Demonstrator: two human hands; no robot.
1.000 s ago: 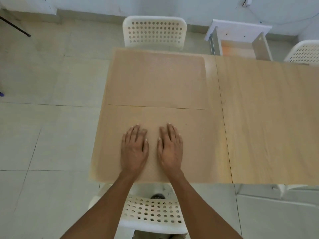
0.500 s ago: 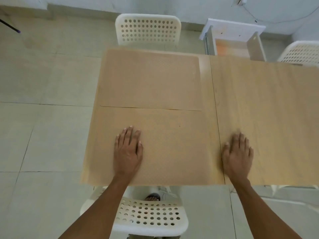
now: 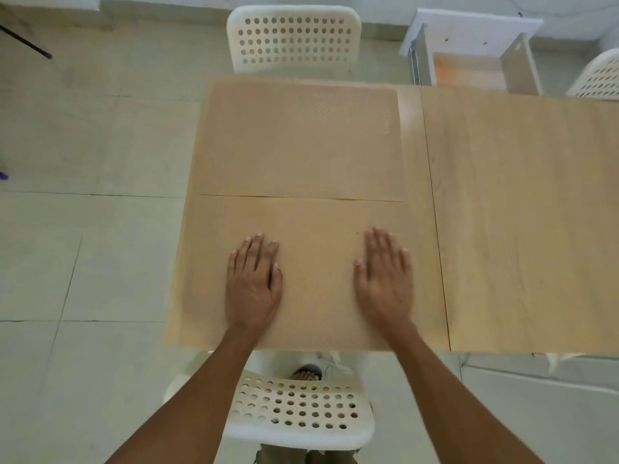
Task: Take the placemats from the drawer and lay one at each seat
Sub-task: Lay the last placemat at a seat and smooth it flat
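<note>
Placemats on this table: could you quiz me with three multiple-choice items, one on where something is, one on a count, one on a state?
1. Where do both hands rest?
A. on the near placemat
B. on the far placemat
C. inside the drawer

2. How many placemats lie on the table?
A. one
B. two
C. four

3. What state is the drawer in?
A. shut
B. pulled open
C. taken off and lying on the table

Answers:
1 A, the left hand and right hand lie flat on the near placemat.
2 B, the far placemat meets the near one edge to edge on the table.
3 B, the drawer shows its inside.
</note>
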